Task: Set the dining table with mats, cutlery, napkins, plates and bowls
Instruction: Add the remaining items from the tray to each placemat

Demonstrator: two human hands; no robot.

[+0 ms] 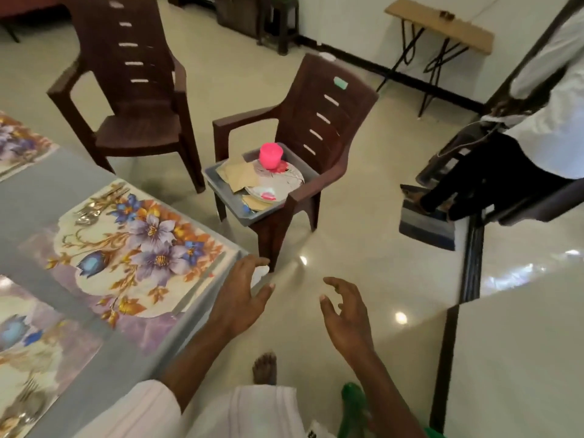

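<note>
Fingers [335, 282] of left hand [240, 298] and right hand [346, 317] spread loose, empty; brown chair [347, 115] bearing tray [211, 173] stands ahead, table [31, 191] left.

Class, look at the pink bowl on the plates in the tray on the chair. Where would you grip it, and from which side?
Probably from above, fingers round its wall: the pink bowl stands topmost on the plates, its sides bare, while the arms and back of the chair hem in the tray.
</note>
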